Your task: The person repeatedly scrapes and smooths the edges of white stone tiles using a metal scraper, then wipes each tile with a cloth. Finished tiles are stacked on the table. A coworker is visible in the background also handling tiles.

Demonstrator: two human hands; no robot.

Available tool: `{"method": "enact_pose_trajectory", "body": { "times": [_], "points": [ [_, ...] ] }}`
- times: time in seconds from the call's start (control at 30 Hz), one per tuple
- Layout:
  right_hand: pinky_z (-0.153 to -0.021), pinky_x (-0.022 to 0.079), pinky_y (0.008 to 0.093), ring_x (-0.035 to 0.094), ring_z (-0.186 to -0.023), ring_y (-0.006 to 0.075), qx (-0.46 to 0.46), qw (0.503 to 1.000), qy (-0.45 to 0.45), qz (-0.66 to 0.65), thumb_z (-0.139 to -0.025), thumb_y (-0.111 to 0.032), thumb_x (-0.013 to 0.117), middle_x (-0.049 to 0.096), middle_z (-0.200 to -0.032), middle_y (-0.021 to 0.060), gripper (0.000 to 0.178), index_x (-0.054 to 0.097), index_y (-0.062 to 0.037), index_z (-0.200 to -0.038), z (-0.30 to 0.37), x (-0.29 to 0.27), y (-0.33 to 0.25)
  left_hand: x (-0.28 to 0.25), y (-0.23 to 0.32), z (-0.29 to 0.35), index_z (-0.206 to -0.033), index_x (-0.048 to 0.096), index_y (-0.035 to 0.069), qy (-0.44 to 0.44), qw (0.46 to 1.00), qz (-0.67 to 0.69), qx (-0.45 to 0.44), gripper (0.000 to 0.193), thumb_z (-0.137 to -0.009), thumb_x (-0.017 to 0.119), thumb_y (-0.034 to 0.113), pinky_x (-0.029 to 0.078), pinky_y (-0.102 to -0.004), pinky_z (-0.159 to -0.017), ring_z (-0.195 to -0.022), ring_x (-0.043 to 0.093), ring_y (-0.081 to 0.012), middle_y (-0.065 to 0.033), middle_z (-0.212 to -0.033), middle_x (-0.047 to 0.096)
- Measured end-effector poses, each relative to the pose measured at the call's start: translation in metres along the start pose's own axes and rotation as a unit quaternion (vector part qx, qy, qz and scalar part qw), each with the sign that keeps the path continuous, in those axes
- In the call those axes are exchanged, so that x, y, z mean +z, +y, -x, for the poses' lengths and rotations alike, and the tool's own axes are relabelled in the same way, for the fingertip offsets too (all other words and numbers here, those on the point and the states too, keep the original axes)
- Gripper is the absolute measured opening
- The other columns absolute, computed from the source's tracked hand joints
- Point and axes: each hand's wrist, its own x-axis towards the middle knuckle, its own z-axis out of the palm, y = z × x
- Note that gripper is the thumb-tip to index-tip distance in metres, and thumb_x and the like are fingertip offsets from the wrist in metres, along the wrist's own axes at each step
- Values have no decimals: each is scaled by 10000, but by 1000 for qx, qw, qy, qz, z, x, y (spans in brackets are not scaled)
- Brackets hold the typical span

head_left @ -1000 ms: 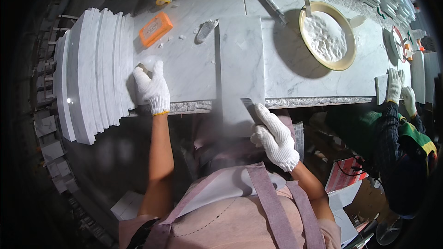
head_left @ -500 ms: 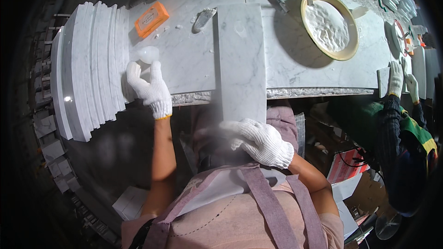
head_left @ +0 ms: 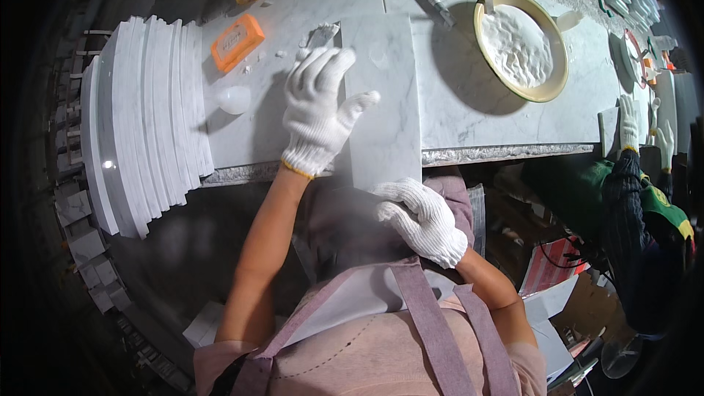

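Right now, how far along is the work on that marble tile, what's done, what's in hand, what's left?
Done: a stack of marble tiles stands on edge at the bench's left end. In hand: one marble tile lies flat, its near end past the bench edge; the left hand lies flat on it, the right hand sits at its near end. Left: the bowl of white paste sits apart, nothing visibly spread on this tile.

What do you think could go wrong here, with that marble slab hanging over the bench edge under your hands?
The marble slab juts past the bench edge, so it might tip or slide off toward the lap if the left hand lifts. The right hand grips its near end, where fingers could get pinched. The stacked slabs at the left lean on edge and might topple if bumped.
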Motion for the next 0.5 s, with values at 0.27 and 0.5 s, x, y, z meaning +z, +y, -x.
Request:
{"method": "enact_pose_trajectory", "body": {
  "times": [0.27, 0.5],
  "points": [
    [-870, 535, 461, 661, -1011, 385, 40, 999, 13, -21, -1018, -359, 650, 679, -1071, 145, 307, 712, -166, -1248, -2, -5, 2, 31, -8, -56, -1288, 659, 110, -141, 986, -49, 72, 709, -747, 851, 525, 345, -528, -1218, -1331, 525, -322, -92, -1355, 615],
    [-938, 539, 444, 665, -1087, 375, 27, 999, 36, -13, -1010, -341, 657, 692, -1141, 144, 344, 698, -166, -1303, -4, -13, 4, 25, -19, -58, -1278, 683, 113, -92, 990, -61, 92, 556, -820, 819, 398, 358, -505, -1219, -1349, 546, -315, -85, -1359, 656]
  ]
}}
